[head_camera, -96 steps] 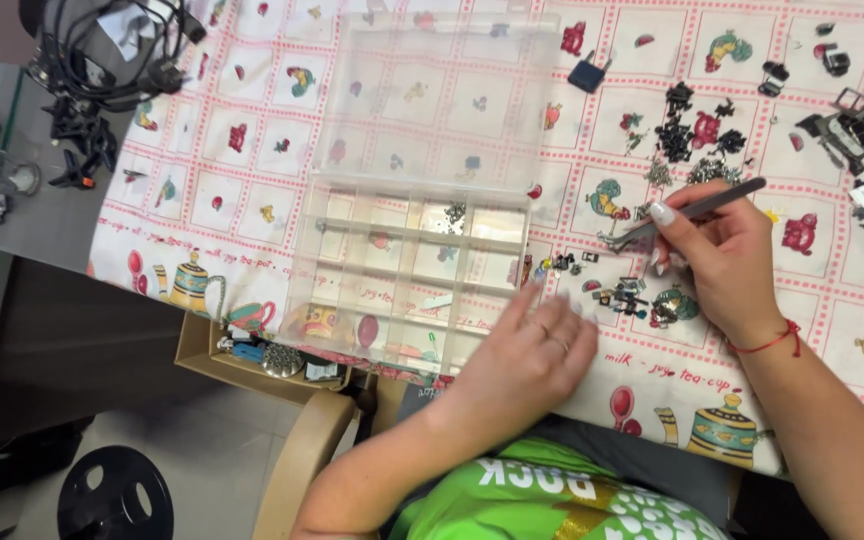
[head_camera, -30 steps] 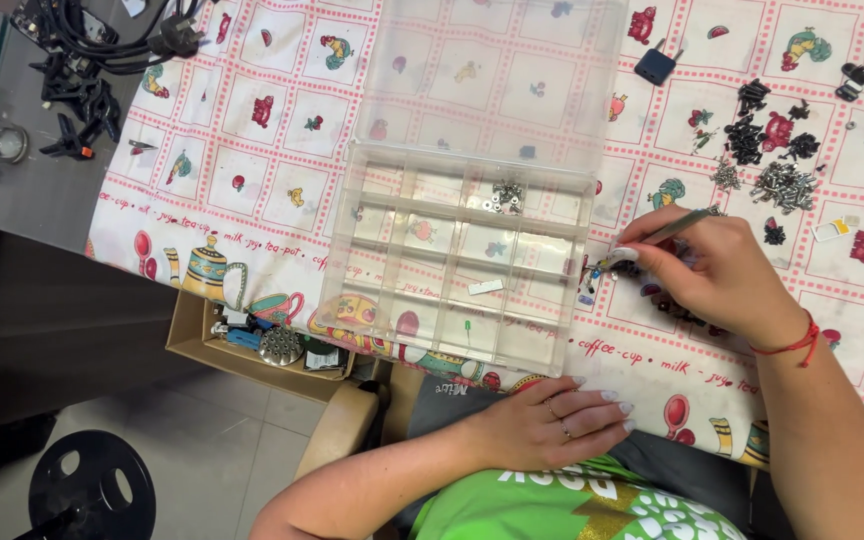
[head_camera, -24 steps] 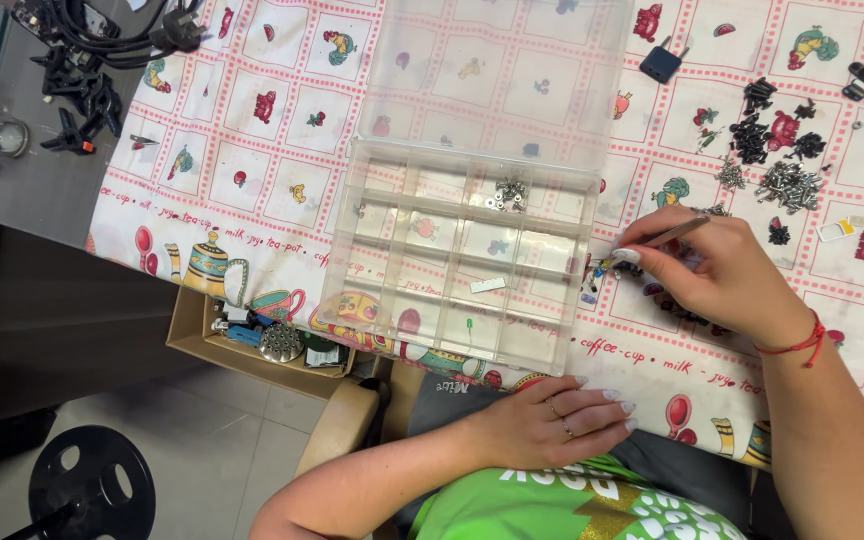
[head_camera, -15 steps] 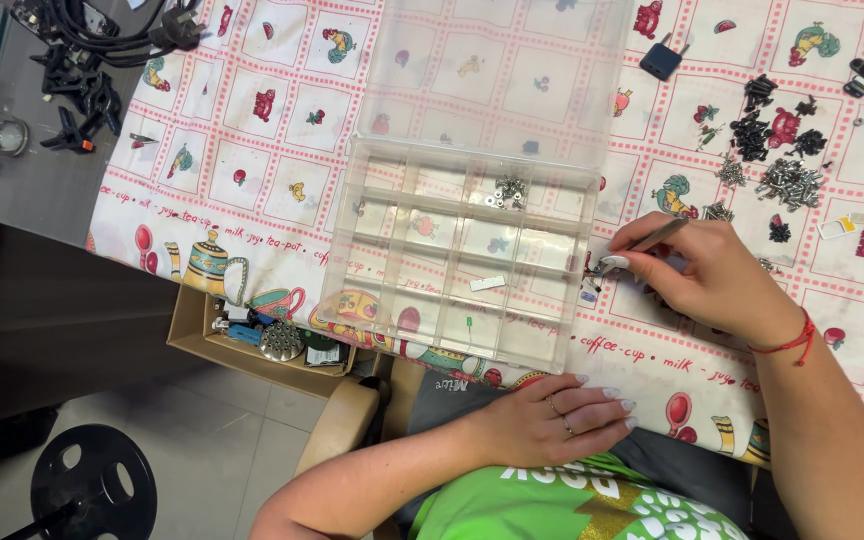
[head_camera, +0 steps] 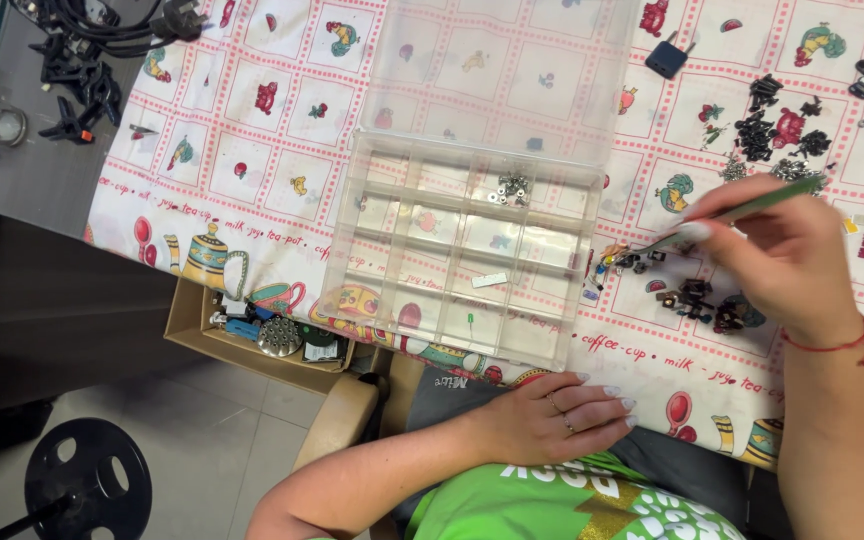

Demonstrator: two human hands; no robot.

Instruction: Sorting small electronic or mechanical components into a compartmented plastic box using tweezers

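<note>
my right hand [head_camera: 787, 265] pinches thin metal tweezers [head_camera: 727, 215], tips among small dark parts [head_camera: 697, 300] just right of the clear plastic compartment box [head_camera: 467, 255]; left hand [head_camera: 552, 415] flat, empty, on my lap

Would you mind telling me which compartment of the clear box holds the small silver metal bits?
The far-row compartment next to the open lid, right of centre: it alone holds a cluster of silver bits.

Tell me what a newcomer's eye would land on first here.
First, the clear plastic organizer box with its lid open, mid-table on the patterned tablecloth, most compartments bare. Next, the right hand holding tweezers over a scatter of small dark parts just right of the box. The left hand rests low, on the lap.
</note>
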